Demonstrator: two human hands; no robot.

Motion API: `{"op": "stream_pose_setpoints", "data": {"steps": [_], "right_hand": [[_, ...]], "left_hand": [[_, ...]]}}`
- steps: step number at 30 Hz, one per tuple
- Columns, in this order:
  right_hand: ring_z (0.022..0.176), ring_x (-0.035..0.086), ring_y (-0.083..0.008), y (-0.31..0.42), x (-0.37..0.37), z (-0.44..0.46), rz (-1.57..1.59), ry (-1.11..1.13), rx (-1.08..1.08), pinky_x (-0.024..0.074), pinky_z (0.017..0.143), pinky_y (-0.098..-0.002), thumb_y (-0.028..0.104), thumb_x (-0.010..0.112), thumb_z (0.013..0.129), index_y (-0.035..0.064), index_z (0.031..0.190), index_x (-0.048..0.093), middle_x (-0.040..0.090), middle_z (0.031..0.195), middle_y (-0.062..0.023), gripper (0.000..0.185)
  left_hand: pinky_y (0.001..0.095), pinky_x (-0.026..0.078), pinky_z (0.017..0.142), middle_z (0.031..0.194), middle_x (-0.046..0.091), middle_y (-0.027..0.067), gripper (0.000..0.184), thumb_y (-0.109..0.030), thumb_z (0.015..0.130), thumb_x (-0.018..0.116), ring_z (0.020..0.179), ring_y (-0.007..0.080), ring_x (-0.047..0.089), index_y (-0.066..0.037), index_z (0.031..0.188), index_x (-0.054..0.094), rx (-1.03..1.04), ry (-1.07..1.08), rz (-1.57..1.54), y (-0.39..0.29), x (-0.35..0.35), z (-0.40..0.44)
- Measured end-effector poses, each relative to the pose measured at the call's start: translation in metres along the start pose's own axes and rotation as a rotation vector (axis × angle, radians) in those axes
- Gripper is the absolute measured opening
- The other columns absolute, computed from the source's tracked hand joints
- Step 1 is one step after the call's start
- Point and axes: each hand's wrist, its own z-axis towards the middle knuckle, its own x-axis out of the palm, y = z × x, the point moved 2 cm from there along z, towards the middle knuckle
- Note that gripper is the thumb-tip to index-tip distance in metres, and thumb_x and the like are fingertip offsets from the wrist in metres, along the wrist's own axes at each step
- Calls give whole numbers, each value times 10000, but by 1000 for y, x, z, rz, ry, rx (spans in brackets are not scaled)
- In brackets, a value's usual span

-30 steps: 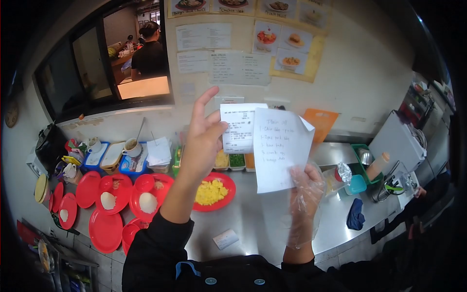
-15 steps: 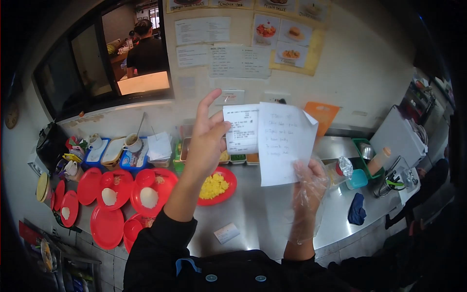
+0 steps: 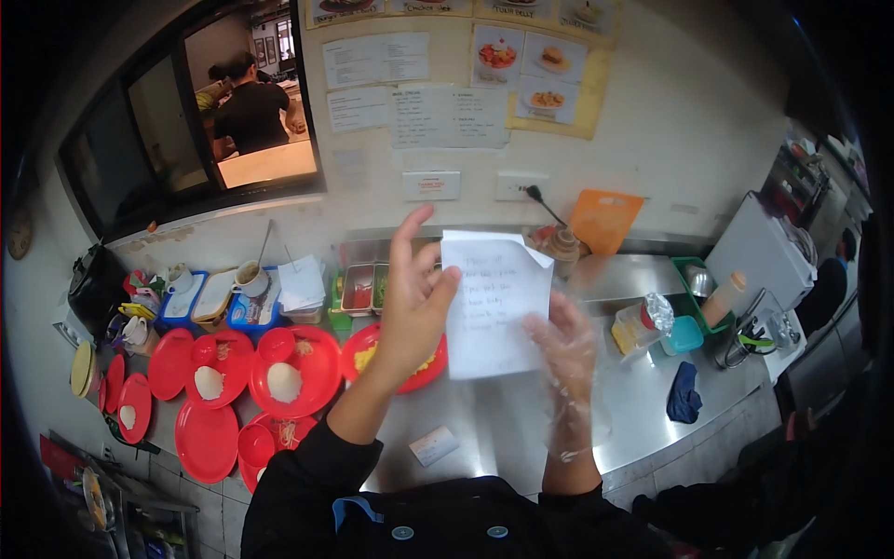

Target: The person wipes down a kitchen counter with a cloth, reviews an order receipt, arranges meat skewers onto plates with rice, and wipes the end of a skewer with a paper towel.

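A white handwritten paper slip [image 3: 496,312] is held upright in front of me. My left hand [image 3: 421,293] pinches its left edge between thumb and fingers, with the index finger raised. On the right edge, my right hand [image 3: 564,343], in a clear plastic glove, grips the slip with thumb and fingers. Another paper edge shows behind its top; the printed receipt's face is hidden. Behind my left forearm is a red plate of chopped yellow food [image 3: 426,365], partly covered. A small printed slip [image 3: 434,446] lies on the steel counter [image 3: 521,429] below my hands.
Several red plates [image 3: 207,438] stand at left, some with rice mounds [image 3: 284,382] and red bowls. Ingredient trays [image 3: 358,287] line the back. At right are an orange cutting board [image 3: 605,222], a teal container [image 3: 684,337] and a dark blue cloth [image 3: 684,395]. A person [image 3: 253,107] shows through the window.
The handwritten slip has moved left and slightly down, now covering the printed receipt that showed beside it. My hands have come closer together. The person beyond the window has changed posture.
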Motion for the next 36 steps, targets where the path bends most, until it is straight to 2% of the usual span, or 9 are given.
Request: {"op": "stream_pose_setpoints", "data": {"steps": [1, 3, 4, 7, 14, 26, 28, 36], "right_hand": [[773, 588, -111, 3, -3, 4, -1, -7, 3, 478, 678, -217, 22, 662, 752, -48, 988, 580, 619, 894, -84, 259], [752, 590, -108, 4, -7, 10, 105, 110, 193, 485, 652, -218, 40, 664, 755, -40, 1021, 567, 622, 881, -78, 295], [713, 590, -103, 7, -3, 8, 79, 36, 250, 484, 613, -216, 70, 661, 764, -31, 985, 589, 625, 849, -69, 253], [682, 590, -100, -3, -7, 7, 33, 71, 257, 476, 593, -212, 96, 662, 766, -23, 951, 611, 627, 826, -64, 226], [682, 592, -102, -13, -1, -3, 49, 79, 268, 473, 587, -218, 108, 662, 766, -19, 968, 619, 630, 821, -66, 243], [709, 582, -105, -15, 3, -7, 122, 82, 280, 469, 621, -223, 101, 652, 778, -25, 1008, 599, 623, 839, -64, 267], [719, 578, -103, -16, 2, -6, 110, 83, 213, 468, 628, -226, 93, 646, 782, -25, 1009, 597, 623, 847, -66, 260], [745, 567, -100, -19, -1, -7, 52, 59, 190, 460, 634, -221, 102, 671, 769, -22, 1001, 601, 619, 861, -64, 272]], "left_hand": [[253, 455, 796, 1092, 532, 177, 621, 61, 825, 472, 976, 167, 551, -59, 1342, 150, -19, -14, -25, 4, 2, -5], [259, 456, 799, 1091, 535, 180, 623, 52, 825, 483, 976, 173, 554, -58, 1340, 148, -51, 25, -39, 17, 4, -14], [265, 458, 803, 1091, 538, 184, 626, 43, 826, 493, 976, 180, 558, -57, 1338, 147, -72, 61, -53, 21, 6, -17], [281, 464, 804, 1113, 529, 202, 647, 43, 815, 516, 993, 193, 553, -61, 1334, 146, -99, 24, 10, 17, 8, -19], [284, 502, 765, 968, 594, 229, 621, 44, 797, 565, 900, 209, 607, -15, 1299, 204, -71, -34, 3, 17, -1, -13], [285, 519, 729, 966, 593, 243, 610, 29, 807, 561, 877, 220, 617, -17, 1295, 197, -75, -48, -48, 24, -3, -13], [286, 520, 730, 966, 592, 245, 622, 30, 801, 570, 878, 222, 617, -20, 1296, 198, -80, -53, -26, 21, -3, -14], [288, 520, 732, 952, 595, 232, 666, 56, 776, 590, 881, 228, 617, -24, 1304, 194, -87, -47, 25, 22, -7, -17]]}}
